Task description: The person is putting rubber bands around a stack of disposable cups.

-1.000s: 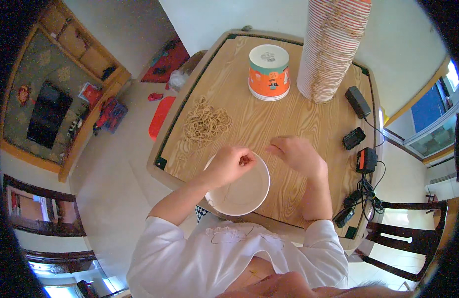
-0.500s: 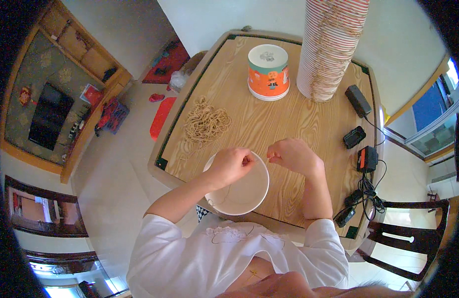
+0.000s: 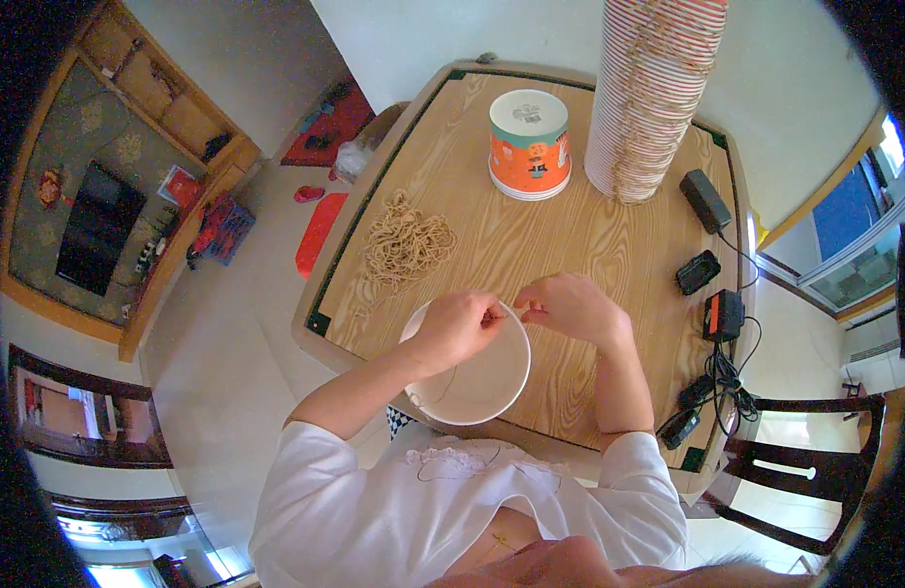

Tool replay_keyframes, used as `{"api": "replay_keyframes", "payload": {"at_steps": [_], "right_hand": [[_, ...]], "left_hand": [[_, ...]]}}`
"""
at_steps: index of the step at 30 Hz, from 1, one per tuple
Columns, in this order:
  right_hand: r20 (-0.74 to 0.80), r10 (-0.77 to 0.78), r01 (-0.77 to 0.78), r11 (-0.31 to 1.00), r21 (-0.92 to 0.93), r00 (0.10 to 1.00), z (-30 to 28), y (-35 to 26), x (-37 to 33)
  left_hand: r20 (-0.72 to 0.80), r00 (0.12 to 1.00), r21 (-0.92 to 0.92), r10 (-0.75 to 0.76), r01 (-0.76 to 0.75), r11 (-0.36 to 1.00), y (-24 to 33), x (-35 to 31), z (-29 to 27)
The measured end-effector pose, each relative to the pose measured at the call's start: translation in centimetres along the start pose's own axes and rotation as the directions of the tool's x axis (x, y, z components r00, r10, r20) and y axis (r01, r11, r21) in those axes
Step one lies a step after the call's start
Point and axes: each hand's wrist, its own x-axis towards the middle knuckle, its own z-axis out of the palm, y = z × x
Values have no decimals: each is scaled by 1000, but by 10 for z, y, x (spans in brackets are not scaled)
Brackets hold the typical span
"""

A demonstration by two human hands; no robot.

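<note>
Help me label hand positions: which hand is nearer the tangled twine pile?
Left. The left hand is over the white tub, below and right of the twine pile in view; the right hand is much farther right.

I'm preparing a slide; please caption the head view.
Left hand over an open white tub, right hand close by, tangled twine beyond.

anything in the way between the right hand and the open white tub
Nothing visible blocks the right hand from the tub's right side; only the left hand is over the far part of the opening.
</note>
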Motion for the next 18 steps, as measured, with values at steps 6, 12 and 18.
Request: {"api": "replay_keyframes", "payload": {"at_steps": [6, 12, 18], "right_hand": [[-6, -54, 54, 998, 40, 999, -2, -1, 2], [-26, -111, 113, 992, 63, 993, 7, 3, 9], [-34, -119, 121, 992, 39, 992, 5, 2, 11]], "left_hand": [[2, 1000, 23, 17, -17, 1000, 1, -1, 2], [-34, 999, 23, 42, -41, 999, 1, 0, 5], [16, 1000, 41, 6, -7, 999, 5, -2, -2]]}}
